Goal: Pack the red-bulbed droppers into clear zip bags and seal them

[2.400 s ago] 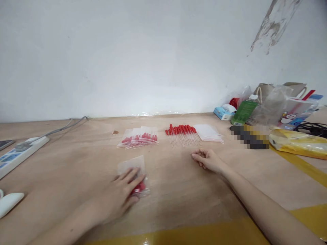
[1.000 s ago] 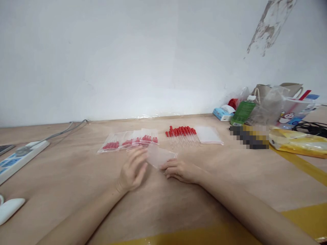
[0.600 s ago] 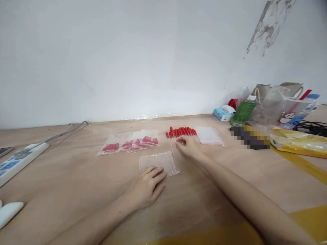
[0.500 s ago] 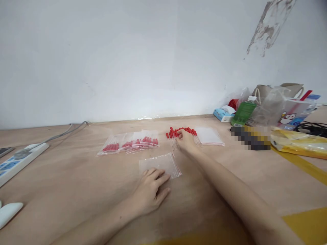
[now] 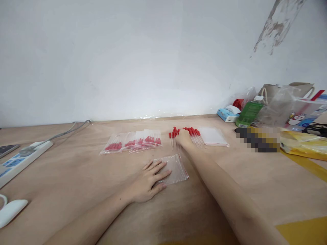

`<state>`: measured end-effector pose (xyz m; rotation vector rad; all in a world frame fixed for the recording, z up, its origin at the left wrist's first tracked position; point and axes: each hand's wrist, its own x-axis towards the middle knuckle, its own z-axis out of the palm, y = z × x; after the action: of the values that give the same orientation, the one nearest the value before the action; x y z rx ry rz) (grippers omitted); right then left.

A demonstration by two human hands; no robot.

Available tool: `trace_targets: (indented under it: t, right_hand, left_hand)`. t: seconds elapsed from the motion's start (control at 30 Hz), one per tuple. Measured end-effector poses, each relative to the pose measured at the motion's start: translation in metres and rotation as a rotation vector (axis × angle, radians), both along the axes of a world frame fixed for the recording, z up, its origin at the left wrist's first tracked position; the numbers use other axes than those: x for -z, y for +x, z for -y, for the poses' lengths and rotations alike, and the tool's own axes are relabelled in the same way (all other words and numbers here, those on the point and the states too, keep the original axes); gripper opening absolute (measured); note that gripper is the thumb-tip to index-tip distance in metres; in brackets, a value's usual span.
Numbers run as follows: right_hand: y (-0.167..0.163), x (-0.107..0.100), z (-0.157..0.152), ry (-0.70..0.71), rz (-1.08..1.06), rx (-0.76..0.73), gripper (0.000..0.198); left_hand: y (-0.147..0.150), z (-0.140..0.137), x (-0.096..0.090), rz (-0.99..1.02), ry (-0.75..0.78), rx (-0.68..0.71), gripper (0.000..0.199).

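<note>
My left hand [image 5: 149, 180] lies flat with its fingers spread, the fingertips on a clear zip-lock bag [image 5: 176, 168] on the table. At the back, my right hand [image 5: 183, 137] has its fingers curled down among a row of droppers [image 5: 195, 134] with red bulbs and thin clear stems. The hand itself hides its fingertips, so what they pinch cannot be made out. Left of this row are several zip-lock bags [image 5: 131, 144] with red-bulbed droppers inside, partly overlapping. To its right rests a stack of flat zip-lock bags [image 5: 214, 136].
A white power strip [image 5: 27, 161] with a plugged cable is at the left, near a white object [image 5: 12, 212]. At the right back stand a blue tissue pack [image 5: 227, 115], a green bottle [image 5: 250, 111] and plastic bags [image 5: 278, 105]. A yellow packet [image 5: 304, 146] lies in front of them.
My left hand has slid a little left across the bag, its fingers spreading wider. My right hand stays at the droppers, its fingers now turned down and more hidden. The view has shifted slightly.
</note>
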<state>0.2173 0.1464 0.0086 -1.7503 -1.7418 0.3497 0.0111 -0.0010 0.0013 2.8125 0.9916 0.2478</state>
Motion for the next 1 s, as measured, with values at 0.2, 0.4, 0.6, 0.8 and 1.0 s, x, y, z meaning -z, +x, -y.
trace_targets:
  t: [0.2,0.4,0.6,0.8,1.0]
  right_hand:
    - [0.027,-0.007,0.026,0.047,0.034,-0.044,0.052]
    - [0.059,-0.005,0.062,-0.056,-0.470,-0.118,0.086]
    - [0.056,0.020,0.105,0.006,-0.894,-0.078,0.088]
    - [0.050,0.033,0.111,0.041,-0.954,-0.106,0.081]
    - [0.059,0.037,0.114,-0.045,-1.042,-0.173,0.056]
  left_hand:
    - [0.000,0.000,-0.002,0.005,-0.017,0.018,0.044]
    - [0.000,0.000,-0.001,0.035,0.007,0.007,0.041]
    - [0.001,0.002,-0.001,0.124,0.015,0.006,0.038]
    - [-0.001,0.001,-0.002,0.136,-0.021,0.002,0.035]
    - [-0.002,0.000,0.001,0.174,-0.062,-0.001,0.037]
